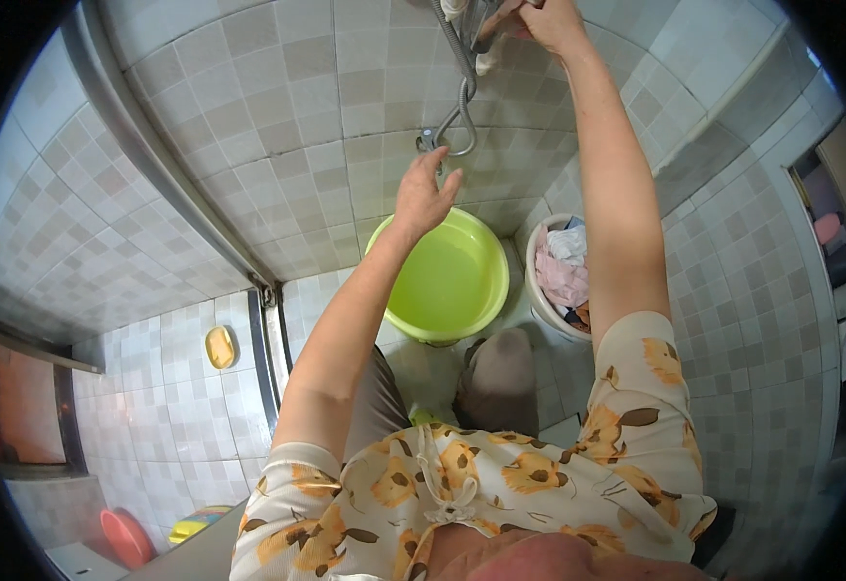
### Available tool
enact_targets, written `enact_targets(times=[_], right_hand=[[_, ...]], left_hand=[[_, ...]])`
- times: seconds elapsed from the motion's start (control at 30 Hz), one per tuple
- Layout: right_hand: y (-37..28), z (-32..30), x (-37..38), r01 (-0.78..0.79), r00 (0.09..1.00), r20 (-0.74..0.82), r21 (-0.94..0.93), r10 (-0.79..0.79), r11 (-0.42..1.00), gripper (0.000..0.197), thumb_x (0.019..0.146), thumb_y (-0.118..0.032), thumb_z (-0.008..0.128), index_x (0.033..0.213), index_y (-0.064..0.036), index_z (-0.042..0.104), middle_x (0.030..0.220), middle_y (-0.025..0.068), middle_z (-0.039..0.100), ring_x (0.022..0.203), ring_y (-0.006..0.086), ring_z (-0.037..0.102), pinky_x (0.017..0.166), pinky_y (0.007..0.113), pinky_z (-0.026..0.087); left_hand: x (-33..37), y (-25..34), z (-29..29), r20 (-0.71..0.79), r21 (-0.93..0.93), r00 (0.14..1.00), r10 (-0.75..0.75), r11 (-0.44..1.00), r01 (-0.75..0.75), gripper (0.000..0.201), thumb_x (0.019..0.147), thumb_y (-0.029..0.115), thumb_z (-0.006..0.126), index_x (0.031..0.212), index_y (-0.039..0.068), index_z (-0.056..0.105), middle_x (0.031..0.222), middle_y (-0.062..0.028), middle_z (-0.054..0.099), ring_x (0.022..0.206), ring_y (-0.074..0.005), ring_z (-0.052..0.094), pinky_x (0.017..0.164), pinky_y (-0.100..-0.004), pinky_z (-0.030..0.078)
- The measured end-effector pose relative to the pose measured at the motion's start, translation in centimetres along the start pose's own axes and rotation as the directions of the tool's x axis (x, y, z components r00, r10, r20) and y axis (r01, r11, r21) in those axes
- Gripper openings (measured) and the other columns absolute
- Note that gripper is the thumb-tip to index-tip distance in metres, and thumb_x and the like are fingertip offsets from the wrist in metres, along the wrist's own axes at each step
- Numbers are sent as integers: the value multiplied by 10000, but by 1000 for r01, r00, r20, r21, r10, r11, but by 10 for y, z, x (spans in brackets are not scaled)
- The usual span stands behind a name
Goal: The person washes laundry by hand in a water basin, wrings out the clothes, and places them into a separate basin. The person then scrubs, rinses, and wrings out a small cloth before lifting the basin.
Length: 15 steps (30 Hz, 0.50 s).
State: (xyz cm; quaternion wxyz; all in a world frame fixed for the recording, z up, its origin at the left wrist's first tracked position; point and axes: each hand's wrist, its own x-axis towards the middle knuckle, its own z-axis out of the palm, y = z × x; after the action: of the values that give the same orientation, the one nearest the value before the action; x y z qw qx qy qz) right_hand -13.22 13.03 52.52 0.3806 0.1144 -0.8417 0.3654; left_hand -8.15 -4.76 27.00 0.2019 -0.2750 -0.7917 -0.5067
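Note:
My right hand (553,27) reaches up to the wall at the top edge, its fingers closed at a metal shower tap (486,29); the picture's edge cuts off part of the grip. A grey shower hose (467,92) hangs in a loop beside it. Held out over the far rim of a lime-green basin (498,290), my left hand (426,197) is empty, with fingers apart. Pale green-looking water (447,276) lies in the basin, which stands on the floor before my knees. A small metal valve (428,138) sits on the wall just beyond my left fingertips.
Right of the basin stands a white bucket (542,305) of pink, white and dark clothes (563,276). A yellow soap dish (219,347) lies on the tiles at left, past a metal door track (270,329). A red plastic basin (127,539) is at lower left.

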Motion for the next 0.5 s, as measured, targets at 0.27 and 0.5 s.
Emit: enact_targets(times=[0.27,0.5], right_hand=[[-96,-17,-9,450,676,-520,-270,-522,851,300,749,58,445,1001,-24,585,894,182,641,878,317,624,788,359,478],[-82,4,-90,287,956,-100,118,-276,951,302,784,60,481,1026,-57,619,862,62,643,730,125,612,624,258,506]], left_hand=[[24,9,-4,75,-403,980,-186,893,200,462,854,294,599,1215,23,506,1143,-167,566,866,-233,614,734,-349,511],[21,27,-35,431,-896,859,-276,-17,444,722,890,625,336,1352,71,350,1241,-171,509,1048,-361,573,775,-445,530]])
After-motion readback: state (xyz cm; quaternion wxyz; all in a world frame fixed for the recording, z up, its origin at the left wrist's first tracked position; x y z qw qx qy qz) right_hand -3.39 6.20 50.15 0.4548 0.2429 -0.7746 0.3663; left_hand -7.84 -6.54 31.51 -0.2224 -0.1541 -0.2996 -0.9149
